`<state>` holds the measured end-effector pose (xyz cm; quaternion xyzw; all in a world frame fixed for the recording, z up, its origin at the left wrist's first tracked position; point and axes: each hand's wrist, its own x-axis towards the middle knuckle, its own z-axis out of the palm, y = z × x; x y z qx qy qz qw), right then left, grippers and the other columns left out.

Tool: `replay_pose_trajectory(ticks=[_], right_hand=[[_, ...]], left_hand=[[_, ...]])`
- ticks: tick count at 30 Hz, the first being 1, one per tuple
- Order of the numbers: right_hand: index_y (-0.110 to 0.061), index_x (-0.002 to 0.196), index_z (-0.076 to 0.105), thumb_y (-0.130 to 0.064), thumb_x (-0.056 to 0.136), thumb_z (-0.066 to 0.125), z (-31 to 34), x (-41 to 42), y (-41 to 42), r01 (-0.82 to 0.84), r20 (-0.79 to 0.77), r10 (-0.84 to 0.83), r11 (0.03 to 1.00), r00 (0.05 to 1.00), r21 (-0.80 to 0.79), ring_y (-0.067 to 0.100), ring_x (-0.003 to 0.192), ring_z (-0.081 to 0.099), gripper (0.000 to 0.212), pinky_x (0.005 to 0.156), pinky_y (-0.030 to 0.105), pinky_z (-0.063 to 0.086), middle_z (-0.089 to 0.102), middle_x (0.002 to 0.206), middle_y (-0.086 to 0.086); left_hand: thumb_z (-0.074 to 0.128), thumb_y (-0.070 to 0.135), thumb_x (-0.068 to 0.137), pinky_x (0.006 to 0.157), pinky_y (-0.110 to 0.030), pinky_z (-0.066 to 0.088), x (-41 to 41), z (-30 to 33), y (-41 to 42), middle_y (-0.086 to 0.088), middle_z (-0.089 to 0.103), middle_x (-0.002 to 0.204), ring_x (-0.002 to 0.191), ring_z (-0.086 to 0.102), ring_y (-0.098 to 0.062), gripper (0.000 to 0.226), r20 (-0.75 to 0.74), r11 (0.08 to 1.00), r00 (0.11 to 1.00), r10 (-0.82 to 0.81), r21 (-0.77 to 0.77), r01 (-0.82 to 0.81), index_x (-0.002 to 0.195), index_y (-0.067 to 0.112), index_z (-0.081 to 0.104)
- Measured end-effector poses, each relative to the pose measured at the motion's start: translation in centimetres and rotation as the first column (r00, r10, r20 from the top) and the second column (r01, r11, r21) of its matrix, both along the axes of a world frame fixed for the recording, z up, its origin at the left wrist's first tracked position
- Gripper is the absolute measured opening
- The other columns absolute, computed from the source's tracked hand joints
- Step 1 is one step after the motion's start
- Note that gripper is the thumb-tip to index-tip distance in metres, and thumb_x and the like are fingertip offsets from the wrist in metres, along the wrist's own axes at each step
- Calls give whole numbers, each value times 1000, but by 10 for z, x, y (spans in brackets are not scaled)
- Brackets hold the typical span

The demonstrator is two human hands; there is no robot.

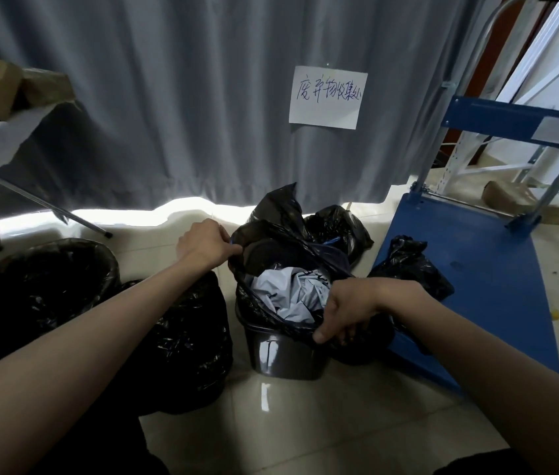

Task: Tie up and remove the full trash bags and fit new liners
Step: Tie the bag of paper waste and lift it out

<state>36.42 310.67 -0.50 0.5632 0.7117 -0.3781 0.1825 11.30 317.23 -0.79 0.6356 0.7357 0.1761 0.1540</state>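
Observation:
A small dark bin (pixel 281 354) stands on the tiled floor, lined with a black trash bag (pixel 254 303) holding crumpled grey paper (pixel 292 293). My left hand (pixel 202 243) grips the bag's far-left rim, lifted off the bin. My right hand (pixel 346 310) pinches the bag's near-right rim at the bin's edge. The bag mouth is stretched open between the two hands.
Another bin with a black liner (pixel 41 279) sits at the left, a full black bag (pixel 185 344) beside it. More black bags lie behind (pixel 333 228) and to the right (pixel 412 269). A blue platform cart (pixel 477 262) stands on the right; a grey curtain with a paper sign (pixel 328 97) hangs behind.

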Motion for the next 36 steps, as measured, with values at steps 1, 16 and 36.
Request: replay_pose_trajectory(ticks=[1,16,36], right_hand=[[-14,93,76,-50,78,77,0,-2,4,21,-22,-19,997,1000,72,17,83,71,39,74,29,57,75,87,-1],[-20,105,69,-8,88,62,1,-51,49,416,-557,-37,705,830,574,6,62,63,21,73,22,53,69,70,-4],[-8,96,75,-6,96,57,8,-43,40,537,-772,-49,746,634,394,7,62,63,19,67,16,55,73,79,13]], left_hand=[[78,32,71,70,-29,44,0,-2,1,-1,68,82,90,65,-26,9,20,1000,1000,-2,9,1,73,27,71],[80,22,76,65,-25,51,8,30,9,1,72,66,63,62,-6,9,351,952,900,-261,246,180,70,17,76],[77,20,79,69,-35,51,23,-25,11,-1,68,74,68,62,-17,9,139,842,838,-527,217,494,88,18,74]])
